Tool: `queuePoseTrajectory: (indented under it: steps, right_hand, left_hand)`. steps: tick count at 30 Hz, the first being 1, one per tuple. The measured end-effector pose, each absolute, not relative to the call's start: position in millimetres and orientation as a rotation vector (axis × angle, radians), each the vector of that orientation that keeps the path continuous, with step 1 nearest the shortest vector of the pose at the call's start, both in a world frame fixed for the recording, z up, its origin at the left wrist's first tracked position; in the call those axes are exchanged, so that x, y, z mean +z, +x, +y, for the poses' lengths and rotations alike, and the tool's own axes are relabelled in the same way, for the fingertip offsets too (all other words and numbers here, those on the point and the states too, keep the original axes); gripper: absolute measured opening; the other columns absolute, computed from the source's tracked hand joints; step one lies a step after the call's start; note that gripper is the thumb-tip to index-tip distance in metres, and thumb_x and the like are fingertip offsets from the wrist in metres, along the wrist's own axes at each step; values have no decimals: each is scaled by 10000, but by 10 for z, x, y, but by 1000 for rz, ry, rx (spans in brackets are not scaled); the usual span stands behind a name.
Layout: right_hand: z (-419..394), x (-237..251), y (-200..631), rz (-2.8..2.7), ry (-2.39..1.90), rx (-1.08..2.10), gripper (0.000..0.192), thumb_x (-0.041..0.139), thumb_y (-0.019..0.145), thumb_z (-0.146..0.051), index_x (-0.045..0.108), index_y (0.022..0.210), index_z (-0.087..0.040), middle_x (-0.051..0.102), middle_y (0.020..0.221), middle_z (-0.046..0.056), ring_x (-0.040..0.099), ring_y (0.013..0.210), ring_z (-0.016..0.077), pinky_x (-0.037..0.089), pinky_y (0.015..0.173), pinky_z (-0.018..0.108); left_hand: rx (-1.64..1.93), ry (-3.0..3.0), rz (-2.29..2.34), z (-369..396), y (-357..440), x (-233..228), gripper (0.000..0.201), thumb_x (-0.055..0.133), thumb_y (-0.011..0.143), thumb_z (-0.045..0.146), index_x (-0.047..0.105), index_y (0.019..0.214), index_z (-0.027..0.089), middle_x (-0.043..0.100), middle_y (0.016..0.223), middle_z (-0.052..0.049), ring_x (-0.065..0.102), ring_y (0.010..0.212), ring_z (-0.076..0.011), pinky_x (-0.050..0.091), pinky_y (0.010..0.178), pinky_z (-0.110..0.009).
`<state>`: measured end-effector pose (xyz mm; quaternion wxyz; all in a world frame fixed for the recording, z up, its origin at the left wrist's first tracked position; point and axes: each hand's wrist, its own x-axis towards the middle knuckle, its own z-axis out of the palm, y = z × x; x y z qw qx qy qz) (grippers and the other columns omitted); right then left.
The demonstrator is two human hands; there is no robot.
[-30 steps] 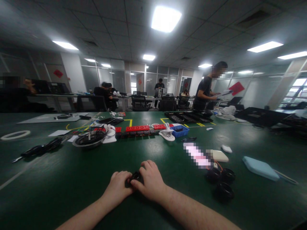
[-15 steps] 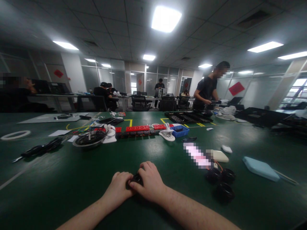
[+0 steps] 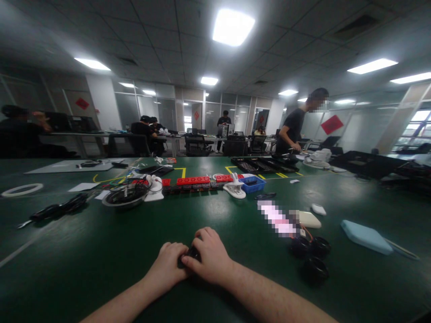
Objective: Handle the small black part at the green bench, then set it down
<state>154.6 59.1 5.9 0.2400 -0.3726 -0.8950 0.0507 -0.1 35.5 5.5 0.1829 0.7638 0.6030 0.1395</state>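
A small black part lies between my two hands, low on the green table. My left hand curls against its left side. Over its right side and top close the fingers of my right hand. Most of the part is hidden under my fingers, so its shape is unclear. Both forearms rest on the table and reach in from the bottom edge.
Three black round parts with red wires sit to the right, by a cream case and a pale blue pad. Farther back are a bowl of cables, red blocks, a blue bin. A person stands at the far right.
My hands have pressed a little closer together over the black part. The standing person has turned and leaned toward the table at the far right.
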Motion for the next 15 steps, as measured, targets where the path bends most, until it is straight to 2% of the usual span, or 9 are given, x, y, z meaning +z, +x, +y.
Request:
queuePoseTrajectory:
  steps: [15]
  right_hand:
    - [596,40,1532,-2495,-836,215,158,562,768,-323,574,772,-166,508,895,29,423,867,167,353,772,295]
  left_hand:
    - [408,2156,1591,313,24,144,187,581,646,355,590,760,207,603,788,15,523,781,-173,363,756,-290]
